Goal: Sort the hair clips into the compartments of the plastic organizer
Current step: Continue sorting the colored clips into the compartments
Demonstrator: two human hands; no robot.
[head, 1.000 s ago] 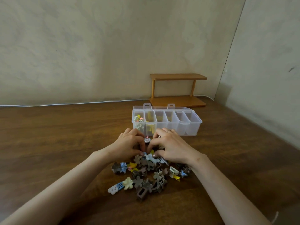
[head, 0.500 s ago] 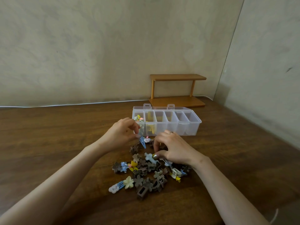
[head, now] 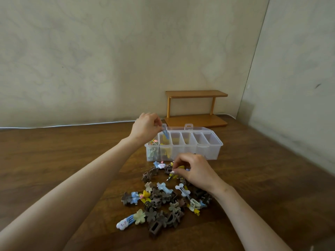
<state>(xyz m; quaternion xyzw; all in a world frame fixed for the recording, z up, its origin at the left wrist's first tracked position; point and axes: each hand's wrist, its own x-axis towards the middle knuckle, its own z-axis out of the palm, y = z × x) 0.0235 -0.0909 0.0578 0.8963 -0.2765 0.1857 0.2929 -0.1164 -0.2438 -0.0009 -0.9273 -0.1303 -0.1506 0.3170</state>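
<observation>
Over plastic organizer (head: 208, 151), second compartment from left: blue hair clip (head: 165, 133) pinched in left hand (head: 145, 126). Just in front, at hair clip pile (head: 157, 205) on worktop (head: 72, 160): yellow clip (head: 179, 168) pinched by right hand (head: 194, 172).

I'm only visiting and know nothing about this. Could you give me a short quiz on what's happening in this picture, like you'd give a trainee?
1. True or false: the left hand pinches a blue clip above the organizer.
2. What is the right hand doing? A: pinching a yellow clip at the loose pile; B: reaching inside the organizer; C: hanging in the air, empty.
3. Fill in: seen from the camera, the compartments that already hold clips are at the organizer's ___ end.
Key: 1 true; 2 A; 3 left.
</observation>
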